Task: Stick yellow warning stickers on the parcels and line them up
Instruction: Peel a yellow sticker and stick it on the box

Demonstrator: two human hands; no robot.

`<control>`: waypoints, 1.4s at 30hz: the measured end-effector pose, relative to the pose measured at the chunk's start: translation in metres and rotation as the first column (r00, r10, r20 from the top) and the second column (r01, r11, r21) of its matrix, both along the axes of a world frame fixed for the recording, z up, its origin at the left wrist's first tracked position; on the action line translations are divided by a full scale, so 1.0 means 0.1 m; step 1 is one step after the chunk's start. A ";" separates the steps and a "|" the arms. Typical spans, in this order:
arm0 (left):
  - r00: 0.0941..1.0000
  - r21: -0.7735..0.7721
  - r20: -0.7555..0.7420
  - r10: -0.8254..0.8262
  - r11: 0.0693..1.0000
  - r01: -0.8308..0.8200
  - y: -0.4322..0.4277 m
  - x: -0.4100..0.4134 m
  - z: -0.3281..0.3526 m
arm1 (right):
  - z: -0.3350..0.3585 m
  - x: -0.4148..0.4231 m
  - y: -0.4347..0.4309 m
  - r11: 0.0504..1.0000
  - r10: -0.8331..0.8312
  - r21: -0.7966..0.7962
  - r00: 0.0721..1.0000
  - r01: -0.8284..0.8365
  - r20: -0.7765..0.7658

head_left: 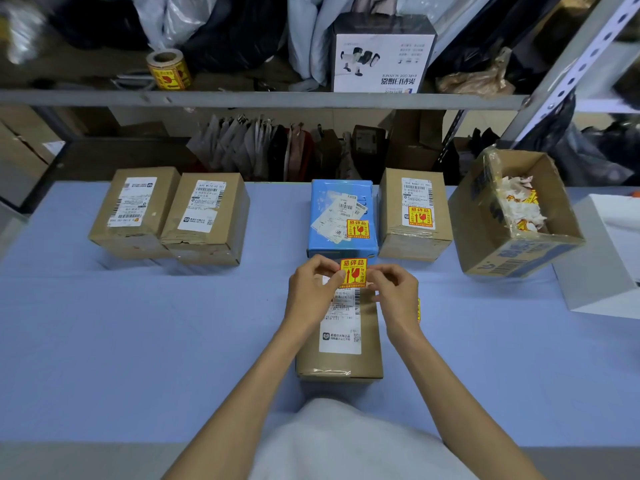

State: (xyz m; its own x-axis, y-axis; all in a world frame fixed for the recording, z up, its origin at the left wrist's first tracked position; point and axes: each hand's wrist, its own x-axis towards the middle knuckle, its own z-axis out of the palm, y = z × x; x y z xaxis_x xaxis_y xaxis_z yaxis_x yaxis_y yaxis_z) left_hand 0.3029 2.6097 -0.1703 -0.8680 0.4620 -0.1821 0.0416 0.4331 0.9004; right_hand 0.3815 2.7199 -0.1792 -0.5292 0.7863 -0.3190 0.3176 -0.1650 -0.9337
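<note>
A yellow warning sticker (353,272) is pinched between my left hand (313,292) and my right hand (394,292), just above the far end of a brown parcel (341,358) in front of me. Something yellow shows under my right wrist. At the back stand two brown parcels, one at the far left (133,213) and one beside it (207,218), both without yellow stickers. Further right, a blue parcel (341,216) and a brown parcel (414,213) each carry a yellow sticker.
An open carton (512,216) with crumpled sticker backings stands tilted at the right, beside a white box (602,258). A sticker roll (169,69) and a scanner box (381,53) sit on the shelf above. The table has a blue cover (138,341).
</note>
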 end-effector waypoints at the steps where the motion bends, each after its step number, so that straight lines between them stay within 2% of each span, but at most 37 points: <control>1: 0.999 0.019 0.039 0.008 1.000 -0.009 0.00 -0.01 0.00 | -0.01 0.01 -0.01 1.000 0.027 -0.012 1.000 -0.027 -0.005; 8: 0.994 0.036 0.076 0.079 0.996 -0.082 -0.05 0.01 -0.07 | 0.01 0.04 -0.03 0.997 0.080 0.013 0.996 -0.079 -0.026; 14: 0.997 -0.068 0.009 0.073 0.995 -0.073 -0.06 0.04 -0.08 | 0.00 0.10 -0.05 0.992 0.108 0.066 0.994 -0.108 0.005; 26: 0.974 -0.164 0.227 0.016 0.986 0.022 -0.18 0.28 -0.14 | -0.12 0.47 -0.11 0.987 0.131 0.079 0.984 -0.142 0.123; 42: 0.985 -0.309 0.169 0.040 0.951 0.014 -0.22 0.37 -0.25 | -0.19 0.57 -0.24 0.985 0.117 0.100 0.974 -0.139 0.195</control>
State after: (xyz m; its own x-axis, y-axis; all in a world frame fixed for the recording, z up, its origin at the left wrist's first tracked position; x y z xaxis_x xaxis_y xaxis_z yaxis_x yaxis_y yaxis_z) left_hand 0.3402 2.5879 -0.1956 -0.8168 0.3488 -0.4595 -0.1085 0.6894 0.7162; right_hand 0.4382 2.6956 -0.1978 -0.5667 0.7524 -0.3357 0.5007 -0.0090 -0.8655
